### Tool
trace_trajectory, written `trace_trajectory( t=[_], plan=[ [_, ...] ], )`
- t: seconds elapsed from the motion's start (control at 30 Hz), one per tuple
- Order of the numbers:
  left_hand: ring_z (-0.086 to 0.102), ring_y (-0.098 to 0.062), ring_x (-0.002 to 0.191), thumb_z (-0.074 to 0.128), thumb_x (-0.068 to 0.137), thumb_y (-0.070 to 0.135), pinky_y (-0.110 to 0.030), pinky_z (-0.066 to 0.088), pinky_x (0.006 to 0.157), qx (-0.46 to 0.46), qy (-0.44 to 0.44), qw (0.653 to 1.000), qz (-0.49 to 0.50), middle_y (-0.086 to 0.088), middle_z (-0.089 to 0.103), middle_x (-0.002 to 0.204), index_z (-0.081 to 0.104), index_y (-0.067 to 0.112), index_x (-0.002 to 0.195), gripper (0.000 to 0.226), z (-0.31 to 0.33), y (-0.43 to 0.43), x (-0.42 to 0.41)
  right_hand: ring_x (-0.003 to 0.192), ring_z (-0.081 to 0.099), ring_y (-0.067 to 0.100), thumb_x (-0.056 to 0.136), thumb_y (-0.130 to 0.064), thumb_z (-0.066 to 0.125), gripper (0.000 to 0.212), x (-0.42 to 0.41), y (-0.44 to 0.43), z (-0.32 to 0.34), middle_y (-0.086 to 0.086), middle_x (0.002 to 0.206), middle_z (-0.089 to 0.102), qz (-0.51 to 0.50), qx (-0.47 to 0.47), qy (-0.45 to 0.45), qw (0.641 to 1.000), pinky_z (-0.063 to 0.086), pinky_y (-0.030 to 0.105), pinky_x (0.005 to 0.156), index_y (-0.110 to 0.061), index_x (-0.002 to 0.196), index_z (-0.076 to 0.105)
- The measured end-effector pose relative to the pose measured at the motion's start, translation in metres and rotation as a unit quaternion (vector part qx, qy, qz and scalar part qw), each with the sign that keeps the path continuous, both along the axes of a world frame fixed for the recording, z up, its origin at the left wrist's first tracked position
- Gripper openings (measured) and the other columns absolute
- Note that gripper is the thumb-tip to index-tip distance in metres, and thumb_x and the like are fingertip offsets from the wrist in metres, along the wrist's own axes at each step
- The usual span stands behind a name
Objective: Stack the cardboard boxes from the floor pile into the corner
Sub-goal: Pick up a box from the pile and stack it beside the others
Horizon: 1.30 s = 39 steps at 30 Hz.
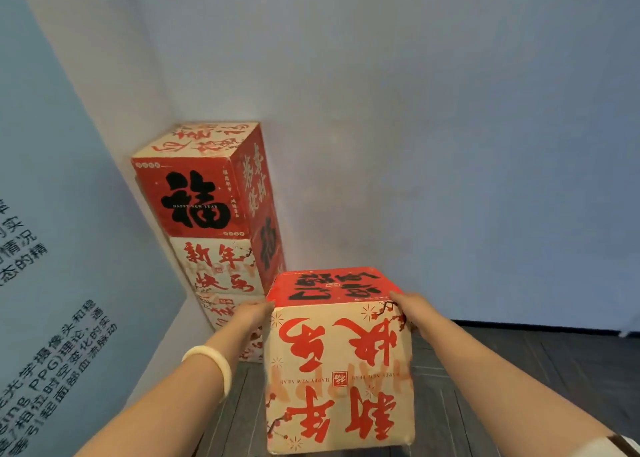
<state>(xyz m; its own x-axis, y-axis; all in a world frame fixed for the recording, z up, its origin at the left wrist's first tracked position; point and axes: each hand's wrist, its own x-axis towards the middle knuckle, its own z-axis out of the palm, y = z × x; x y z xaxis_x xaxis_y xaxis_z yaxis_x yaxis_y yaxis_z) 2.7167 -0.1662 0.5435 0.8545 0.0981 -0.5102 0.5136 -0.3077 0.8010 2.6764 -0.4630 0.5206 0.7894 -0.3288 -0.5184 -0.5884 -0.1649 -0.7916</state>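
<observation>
In the corner where the two pale walls meet, a stack (pixel 221 266) of printed cardboard boxes stands on the dark plank floor (pixel 519 370), touching the left wall (pixel 69 179). Its top box (pixel 197 197) shows a red face with a large black character, and the one below is cream with red characters. The lower part of the stack is partly hidden behind the left forearm. Just in front of the stack and slightly to its right, a box (pixel 341 359) is held up between both hands, its red top face tilted into view and its cream front face carrying red characters that read upside down. The left hand (pixel 254 313) grips the box at its upper left corner and the right hand (pixel 410 306) grips it at the upper right corner. Most of the fingers are hidden behind the box's sides. A pale bracelet (pixel 214 363) sits on the left wrist. Dark printed text (pixel 59 363) runs across the lower part of the left wall
</observation>
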Motion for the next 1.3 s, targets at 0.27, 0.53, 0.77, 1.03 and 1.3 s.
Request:
trace_trajectory(
  t=[0.27,0.53,0.77,1.03,1.3],
  plan=[
    [0.058,-0.019,0.073,0.055,0.092,0.009,-0.027,0.045,0.062,-0.022,0.04,0.997,-0.063,-0.01,0.067,0.086,0.065,0.004,0.1,0.014,-0.064,0.027,0.13,0.071,0.058,0.016,0.092,-0.028,0.051,0.026,0.089,0.032,-0.041,0.008,0.093,0.064,-0.035,-0.035,0.04,0.998,0.04,0.025,0.056,-0.008,0.108,0.055],
    [0.059,-0.027,0.106,0.058,0.09,0.019,-0.043,0.047,0.096,-0.032,0.039,0.999,-0.02,-0.01,0.064,0.116,0.055,0.013,0.124,0.035,-0.132,0.021,0.206,0.095,0.06,0.02,0.095,-0.028,0.05,0.033,0.171,0.024,-0.104,0.008,0.112,0.063,-0.04,0.004,0.028,0.999,0.046,0.033,0.074,-0.01,0.122,0.051],
    [0.06,-0.024,0.102,0.052,0.094,0.011,-0.037,0.052,0.084,-0.077,0.009,0.997,0.012,-0.009,0.062,0.118,0.05,0.016,0.129,0.036,-0.217,0.016,0.262,0.1,0.059,0.021,0.095,-0.02,0.05,0.039,0.229,0.031,-0.188,0.009,0.118,0.063,-0.067,0.038,0.008,0.997,0.047,0.033,0.076,-0.012,0.132,0.042],
    [0.056,-0.022,0.113,0.048,0.095,0.005,-0.039,0.044,0.101,-0.093,-0.041,0.995,0.016,-0.005,0.06,0.121,0.049,0.016,0.131,0.038,-0.33,0.029,0.309,0.108,0.058,0.023,0.093,-0.018,0.054,0.042,0.266,0.048,-0.296,0.006,0.122,0.059,-0.084,0.038,-0.045,0.995,0.047,0.041,0.094,-0.014,0.134,0.042],
    [0.054,-0.022,0.114,0.048,0.095,0.007,-0.038,0.045,0.098,-0.114,-0.055,0.992,0.006,-0.006,0.057,0.125,0.048,0.02,0.131,0.038,-0.395,0.033,0.328,0.104,0.061,0.023,0.092,-0.014,0.056,0.042,0.282,0.053,-0.362,0.008,0.121,0.061,-0.098,0.053,-0.077,0.991,0.049,0.04,0.091,-0.013,0.132,0.044]
  ],
)
